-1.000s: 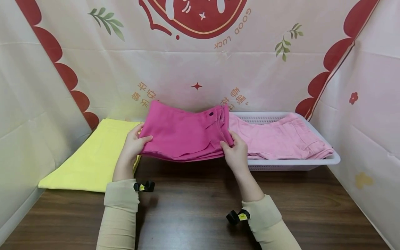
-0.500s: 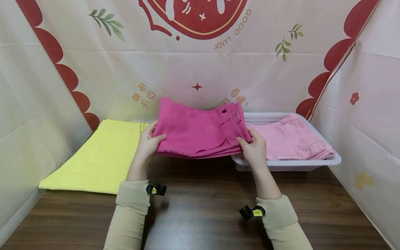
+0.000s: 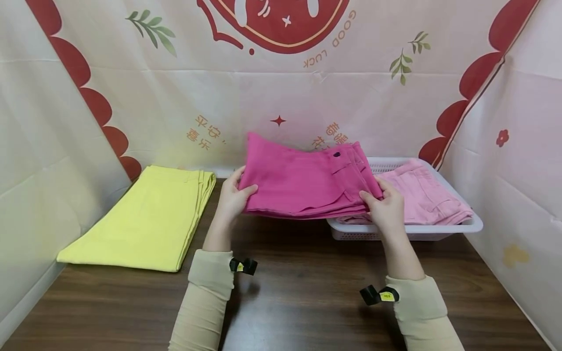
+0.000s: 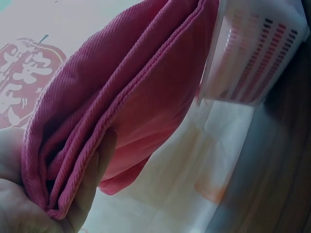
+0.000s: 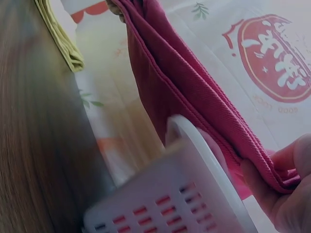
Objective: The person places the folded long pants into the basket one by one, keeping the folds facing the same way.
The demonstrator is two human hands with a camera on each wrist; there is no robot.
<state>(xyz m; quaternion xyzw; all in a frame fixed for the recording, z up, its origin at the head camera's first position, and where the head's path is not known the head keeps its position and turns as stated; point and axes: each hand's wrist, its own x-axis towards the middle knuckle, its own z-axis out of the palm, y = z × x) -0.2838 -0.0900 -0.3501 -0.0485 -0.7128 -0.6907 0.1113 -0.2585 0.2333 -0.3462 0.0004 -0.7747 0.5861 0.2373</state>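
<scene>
Folded magenta pants [image 3: 298, 178] hang in the air between both hands, with a dark button near their right end. My left hand [image 3: 233, 195] pinches the left edge, thumb on top; the left wrist view shows the stacked fabric layers [image 4: 97, 111] between thumb and fingers. At the right edge, my right hand [image 3: 386, 204] grips the cloth the same way, above the front part of a white plastic basket [image 3: 476, 224]. Light pink folded pants [image 3: 426, 195] lie inside the basket, partly covered from sight by the magenta pants and right hand.
Yellow folded pants [image 3: 140, 219] lie on the left of the dark wooden table [image 3: 303, 292]. A printed cloth backdrop [image 3: 175, 97] rises behind and along both sides. The basket's perforated wall [image 5: 165, 208] is close below the right hand.
Both hands have carried the magenta pants to the right and slightly up, so they now overlap the basket's left part. More of the yellow pants shows.
</scene>
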